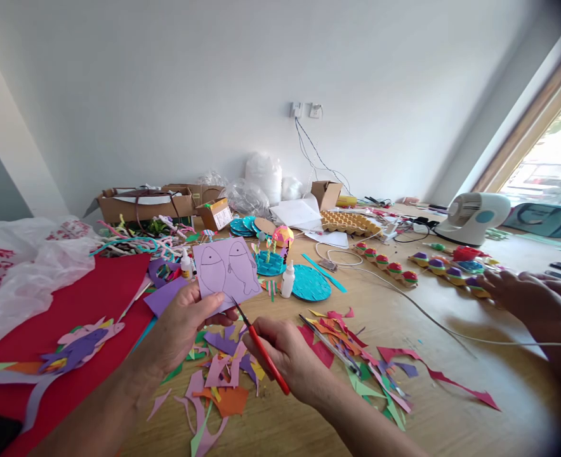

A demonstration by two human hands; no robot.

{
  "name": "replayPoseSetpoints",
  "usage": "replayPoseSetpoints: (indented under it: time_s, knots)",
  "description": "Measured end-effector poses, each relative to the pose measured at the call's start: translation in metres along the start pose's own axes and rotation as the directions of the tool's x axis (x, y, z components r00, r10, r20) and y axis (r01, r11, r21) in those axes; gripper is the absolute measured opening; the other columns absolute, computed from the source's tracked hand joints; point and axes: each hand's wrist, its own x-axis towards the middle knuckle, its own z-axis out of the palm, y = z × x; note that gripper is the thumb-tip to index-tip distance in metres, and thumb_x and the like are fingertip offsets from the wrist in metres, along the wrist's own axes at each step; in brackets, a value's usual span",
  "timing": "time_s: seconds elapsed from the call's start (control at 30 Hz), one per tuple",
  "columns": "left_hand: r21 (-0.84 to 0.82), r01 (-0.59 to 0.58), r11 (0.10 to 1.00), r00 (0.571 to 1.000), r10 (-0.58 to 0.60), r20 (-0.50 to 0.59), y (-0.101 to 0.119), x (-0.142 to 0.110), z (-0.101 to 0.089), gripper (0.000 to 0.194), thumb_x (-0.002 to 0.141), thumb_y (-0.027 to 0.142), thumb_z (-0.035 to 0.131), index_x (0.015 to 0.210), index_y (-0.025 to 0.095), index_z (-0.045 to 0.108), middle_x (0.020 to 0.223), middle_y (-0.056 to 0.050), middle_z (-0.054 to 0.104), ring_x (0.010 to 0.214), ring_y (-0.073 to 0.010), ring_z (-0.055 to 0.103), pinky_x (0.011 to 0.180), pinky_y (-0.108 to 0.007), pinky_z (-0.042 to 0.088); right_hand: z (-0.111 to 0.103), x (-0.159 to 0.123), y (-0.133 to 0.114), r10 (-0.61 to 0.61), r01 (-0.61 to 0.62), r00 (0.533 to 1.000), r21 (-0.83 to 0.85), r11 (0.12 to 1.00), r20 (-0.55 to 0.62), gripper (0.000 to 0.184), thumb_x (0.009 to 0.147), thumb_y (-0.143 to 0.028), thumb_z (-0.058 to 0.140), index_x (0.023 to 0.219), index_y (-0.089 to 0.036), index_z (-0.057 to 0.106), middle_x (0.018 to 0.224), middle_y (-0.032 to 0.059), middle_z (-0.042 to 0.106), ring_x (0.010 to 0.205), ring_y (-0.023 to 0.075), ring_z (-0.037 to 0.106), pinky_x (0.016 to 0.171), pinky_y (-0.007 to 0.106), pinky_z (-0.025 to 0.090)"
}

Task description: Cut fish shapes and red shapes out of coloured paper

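My left hand (185, 320) pinches the lower edge of a light purple sheet of paper (226, 270), held up above the table. Two fish outlines with eyes are drawn on it in dark line. In my right hand (285, 355) is a pair of scissors (264, 349) with red handles. Their tips meet the sheet's lower edge near my left thumb; how far the blades are parted is hard to see. Below both hands lie coloured paper scraps (223, 374). A darker purple sheet (164, 297) shows behind my left hand.
Red paper (71, 304) with cut-out fish lies left. A white glue bottle (287, 280) stands by a blue disc (311, 283). Another person's hands (532, 298) are at right, near painted egg-carton strips (447, 271). A white cable (423, 311) crosses the table; a fan (473, 219) stands behind.
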Motion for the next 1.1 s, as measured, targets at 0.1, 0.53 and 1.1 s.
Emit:
replayPoseSetpoints:
  time_s: [0.1,0.53,1.1]
  knots:
    - [0.002,0.003,1.0,1.0,-0.003,0.007,-0.0008,0.0002,-0.0012,0.014,0.072,0.029,0.07,0.08,0.018,0.069,0.068,0.002,0.071,0.063,-0.015,0.065,0.065,-0.028,0.056,-0.0009,-0.0003,-0.0008,-0.018,0.017,1.0,-0.041,0.999,-0.007,0.033,0.089,-0.033,0.047,0.06,-0.019,0.039,0.055,-0.0052,0.037,0.052,0.0082,0.031,0.047,0.021,0.023]
    - [0.06,0.003,0.998,0.998,-0.007,0.06,-0.0008,0.0006,-0.0033,0.014,0.073,0.03,0.07,0.079,0.017,0.072,0.071,-0.001,0.072,0.066,-0.0162,0.065,0.063,-0.027,0.055,-0.0048,-0.0011,-0.0004,-0.032,0.034,0.998,-0.038,0.999,0.05,0.033,0.091,-0.036,0.045,0.063,-0.019,0.04,0.056,-0.0054,0.038,0.052,0.0082,0.032,0.047,0.021,0.024]
    - [0.114,0.052,0.992,0.992,-0.064,0.111,0.0031,0.0003,-0.009,0.016,0.073,0.031,0.069,0.08,0.017,0.073,0.07,-0.003,0.07,0.064,-0.0171,0.065,0.064,-0.029,0.056,-0.007,-0.0009,-0.0019,-0.014,0.009,0.994,0.038,0.999,0.112,0.033,0.089,-0.033,0.048,0.06,-0.02,0.04,0.049,-0.0063,0.037,0.048,0.0081,0.033,0.046,0.021,0.023]
